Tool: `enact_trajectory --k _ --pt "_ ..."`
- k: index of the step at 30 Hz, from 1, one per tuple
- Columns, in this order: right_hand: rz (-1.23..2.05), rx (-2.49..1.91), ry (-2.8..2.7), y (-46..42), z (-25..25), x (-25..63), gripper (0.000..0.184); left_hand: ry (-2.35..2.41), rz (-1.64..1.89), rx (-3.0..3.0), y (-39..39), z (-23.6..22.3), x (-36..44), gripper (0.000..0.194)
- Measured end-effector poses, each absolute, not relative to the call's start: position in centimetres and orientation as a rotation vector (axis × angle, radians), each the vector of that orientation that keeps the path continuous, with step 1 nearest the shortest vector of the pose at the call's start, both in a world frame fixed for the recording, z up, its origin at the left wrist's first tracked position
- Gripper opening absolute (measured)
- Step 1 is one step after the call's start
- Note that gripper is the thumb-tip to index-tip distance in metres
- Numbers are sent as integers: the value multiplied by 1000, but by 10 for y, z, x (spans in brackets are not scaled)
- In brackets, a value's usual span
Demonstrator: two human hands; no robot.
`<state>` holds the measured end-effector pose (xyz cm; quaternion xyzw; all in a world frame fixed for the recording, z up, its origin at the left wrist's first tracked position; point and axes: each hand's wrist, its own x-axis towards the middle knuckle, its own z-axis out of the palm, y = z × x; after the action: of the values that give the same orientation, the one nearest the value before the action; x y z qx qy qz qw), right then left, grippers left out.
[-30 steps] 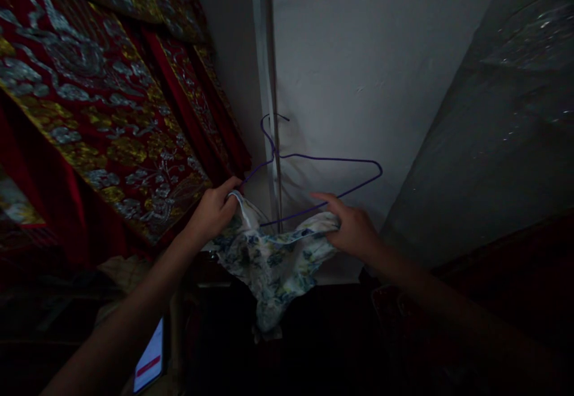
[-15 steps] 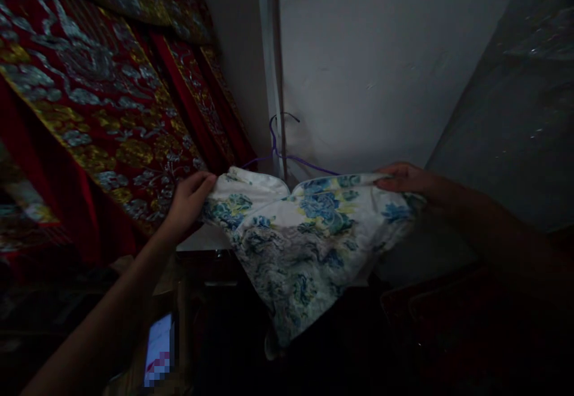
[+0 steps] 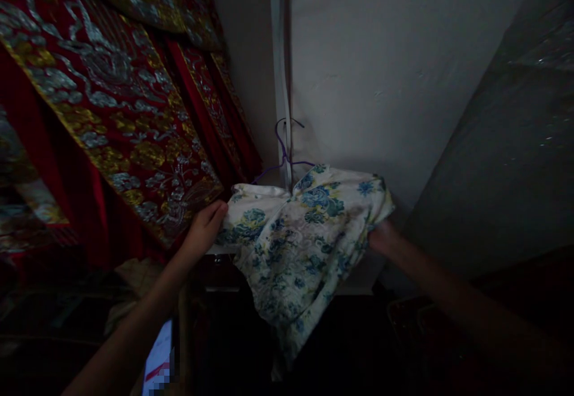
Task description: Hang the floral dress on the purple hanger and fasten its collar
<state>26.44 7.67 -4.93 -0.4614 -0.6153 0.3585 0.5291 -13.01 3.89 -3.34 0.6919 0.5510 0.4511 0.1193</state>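
A white top (image 3: 309, 228) with blue and green flowers hangs in front of me, narrowing to a point at the bottom. Behind its upper edge shows a thin purple hanger (image 3: 285, 157), whose lower part the cloth hides. My left hand (image 3: 207, 227) is closed on the top's left edge, thumb uppermost. At the right edge, below the upper corner, my right hand (image 3: 384, 238) grips the cloth; it is slightly blurred and its fingertips are partly hidden.
Red fabric with gold and silver embroidery (image 3: 121, 97) hangs on the left. A narrow pale strip (image 3: 281, 55) runs down the grey wall (image 3: 381, 55) behind the hanger. Below my left forearm, a lit phone (image 3: 158, 354) lies low. The lower area is very dark.
My right hand has moved down and inward from the top's upper right edge to its side. The cloth's right corner now hangs free above that hand. The view has shifted slightly.
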Motion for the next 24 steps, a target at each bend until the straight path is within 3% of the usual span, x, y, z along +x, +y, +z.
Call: enact_trajectory --k 3,8,12,16,18,21,22,24 --pt "993 -1023 -1332 77 -42 285 59 1624 1336 1972 33 -38 -128 42" --pt "1136 -866 -1189 66 13 279 25 1702 1338 2096 40 -11 -102 45" --pt "1164 -616 -1271 39 50 241 37 1825 1327 2185 51 19 -88 48" --pt "1543 -241 -1732 0 56 217 57 1818 1461 2174 57 28 -90 46" --pt "1647 -145 -2152 -11 48 212 55 1711 1583 2058 53 24 -89 53" --pt "1127 -422 -2505 -9 18 202 45 1458 1736 1784 38 17 -73 68" --pt "841 -565 -2475 -4 4 196 54 1344 1731 1697 32 17 -64 70" --pt "389 -752 -2356 7 -27 183 87 1069 1624 1528 18 18 -40 72"
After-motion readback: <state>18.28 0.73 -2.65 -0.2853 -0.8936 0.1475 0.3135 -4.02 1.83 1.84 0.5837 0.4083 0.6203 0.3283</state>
